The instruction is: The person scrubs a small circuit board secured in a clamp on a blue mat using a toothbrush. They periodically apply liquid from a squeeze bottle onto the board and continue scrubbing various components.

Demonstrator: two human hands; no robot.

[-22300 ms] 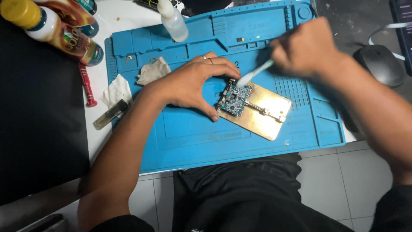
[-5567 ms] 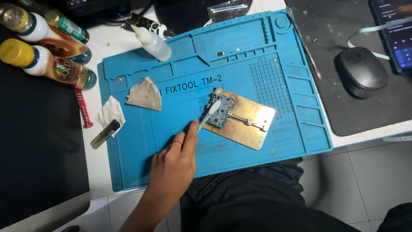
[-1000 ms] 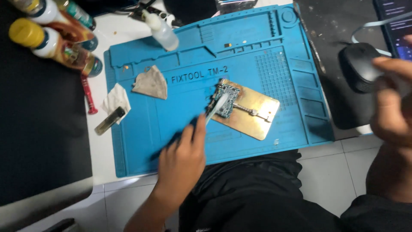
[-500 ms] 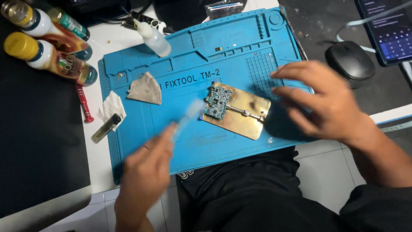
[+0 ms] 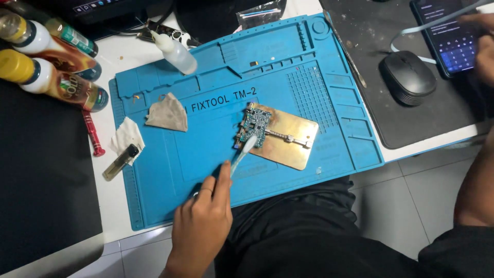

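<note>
1. A white desk (image 5: 110, 193) carries one blue silicone work mat (image 5: 170, 154) with moulded trays and a grid of small cells; a black sheet (image 5: 46, 170) covers the desk's left side.
2. Pale floor tiles (image 5: 391, 201) show below the desk edge, and the person's dark-clothed lap fills the lower middle.
3. To the right lies one dark mouse pad (image 5: 427, 123) with one black mouse (image 5: 407, 77) on it.
4. One brass-coloured holder plate (image 5: 285, 141) rests on the mat, clamping one small circuit board (image 5: 253, 126) at its left end.
5. The left hand (image 5: 201, 226) grips one pale brush (image 5: 242, 152), fingers closed round its handle; the bristle end touches the board's lower edge.
6. The right hand (image 5: 483, 44) is at the top right corner, on one dark tablet (image 5: 446, 31) with a lit screen; whether it grasps anything cannot be told.
7. Two cloth pieces lie at the mat's left: one grey-brown rag (image 5: 162, 112) on it, one white tissue (image 5: 127, 135) at its edge.
8. One lighter (image 5: 119, 162) lies just beside the tissue, one red tool (image 5: 92, 135) above it.
9. Three labelled bottles (image 5: 51, 85) lie at the top left; one clear squeeze bottle (image 5: 175, 46) rests at the mat's top edge.
</note>
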